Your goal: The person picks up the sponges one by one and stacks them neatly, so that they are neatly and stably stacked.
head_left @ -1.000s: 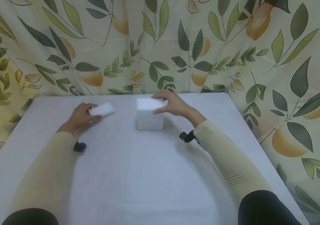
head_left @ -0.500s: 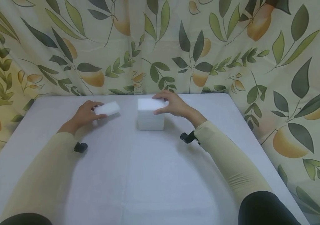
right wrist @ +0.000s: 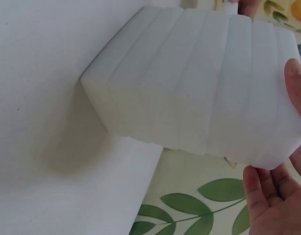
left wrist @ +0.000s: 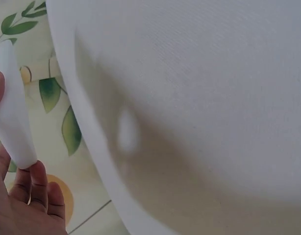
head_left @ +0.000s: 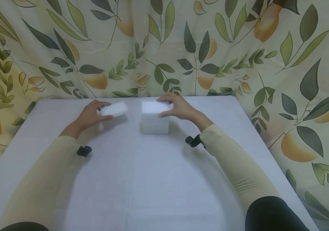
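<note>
A stack of several white sponge blocks (head_left: 155, 120) stands on the table, its layers plain to see in the right wrist view. My right hand (head_left: 180, 107) grips the top of this stack, thumb on the near side and fingers at the far edge. To the left, my left hand (head_left: 90, 116) pinches a single white sponge (head_left: 115, 109) between thumb and fingers. That sponge is raised and slightly tilted, its shadow falling on the table beneath it. In the left wrist view the fingers (left wrist: 38, 183) hold it by its end.
A white cloth covers the table (head_left: 152, 179). Behind it hangs a curtain (head_left: 164, 48) printed with leaves and fruit, close to the table's back edge. Each wrist carries a small black camera (head_left: 84, 151).
My left hand has moved right and a little up with its sponge, closer to the stack. The right hand and the stack have stayed in place.
</note>
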